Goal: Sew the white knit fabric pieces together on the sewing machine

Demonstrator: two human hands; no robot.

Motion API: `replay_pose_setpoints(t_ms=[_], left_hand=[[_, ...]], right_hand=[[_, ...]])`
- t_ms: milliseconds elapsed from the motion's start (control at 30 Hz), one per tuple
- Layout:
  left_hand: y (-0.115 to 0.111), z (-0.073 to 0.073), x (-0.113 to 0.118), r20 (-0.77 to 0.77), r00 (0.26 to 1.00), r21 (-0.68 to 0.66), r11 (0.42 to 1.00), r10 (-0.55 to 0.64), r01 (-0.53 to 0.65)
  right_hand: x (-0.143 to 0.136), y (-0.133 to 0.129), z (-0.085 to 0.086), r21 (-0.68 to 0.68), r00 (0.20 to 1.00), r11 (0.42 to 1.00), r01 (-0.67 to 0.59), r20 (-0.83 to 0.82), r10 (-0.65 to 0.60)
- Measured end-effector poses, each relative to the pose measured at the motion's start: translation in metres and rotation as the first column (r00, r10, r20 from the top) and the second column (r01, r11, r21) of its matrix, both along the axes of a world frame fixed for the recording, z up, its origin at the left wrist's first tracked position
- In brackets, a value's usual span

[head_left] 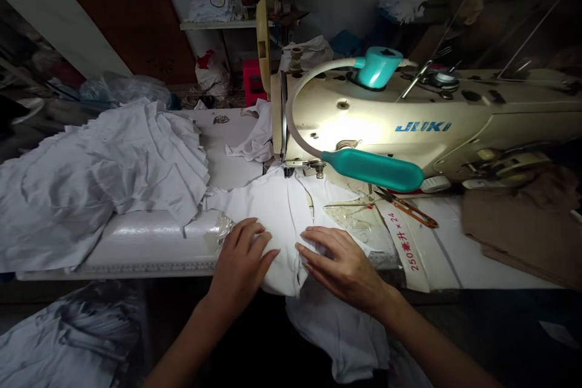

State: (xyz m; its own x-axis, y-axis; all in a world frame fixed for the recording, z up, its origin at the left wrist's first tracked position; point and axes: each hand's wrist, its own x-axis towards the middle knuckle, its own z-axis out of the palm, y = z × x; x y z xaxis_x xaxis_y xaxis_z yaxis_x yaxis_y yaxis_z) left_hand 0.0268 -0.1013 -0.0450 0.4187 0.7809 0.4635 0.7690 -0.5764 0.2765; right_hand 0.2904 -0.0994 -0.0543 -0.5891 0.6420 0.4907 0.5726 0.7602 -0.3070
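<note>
Both the left hand (240,260) and right hand (343,264) lie open, fingers flat, on the white cloth (284,212) under the sewing machine (364,127), seemingly aligning a seam; next calls for steady feeding toward the needle

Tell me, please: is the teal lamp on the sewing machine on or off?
On. The teal lamp casts a bright patch on the sewing machine body and lights the white cloth below it.

"JUKI" on sewing machine (409,127); "250毫升×24" on cardboard strip (402,239).
</note>
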Motion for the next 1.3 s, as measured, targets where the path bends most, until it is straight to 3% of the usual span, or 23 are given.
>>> replay_pose_setpoints(t_ms=[133, 300, 567, 800, 967, 1300], left_hand=[[0.015, 0.006, -0.012, 0.016, 0.999, -0.084, 0.995, -0.049, 0.05], [0.018, 0.013, -0.019, 0.005, 0.995, -0.136, 0.986, -0.096, 0.096], [0.032, 0.009, 0.003, -0.055, 0.986, -0.074, 0.985, -0.158, 0.153], [0.056, 0.014, 0.017, -0.129, 0.98, -0.197, 0.973, -0.149, 0.122], [0.057, 0.018, 0.029, -0.183, 0.98, -0.215, 0.976, -0.084, 0.043], [0.056, 0.012, 0.031, -0.218, 0.973, -0.118, 0.992, -0.076, 0.051]], right_hand=[[-0.001, -0.002, 0.0, 0.022, 1.0, 1.0, 0.013, -0.002, -0.013], [-0.003, -0.003, 0.0, 0.041, 0.999, 0.999, 0.035, -0.008, -0.034], [-0.003, -0.003, -0.005, 0.054, 0.999, 0.998, 0.038, 0.008, -0.039], [-0.002, -0.007, -0.01, 0.059, 0.999, 0.998, 0.031, 0.011, -0.032], [-0.003, -0.007, -0.01, 0.068, 0.999, 0.997, 0.025, 0.024, -0.026], [-0.006, -0.007, -0.006, 0.109, 0.998, 0.993, 0.053, 0.015, -0.055]])
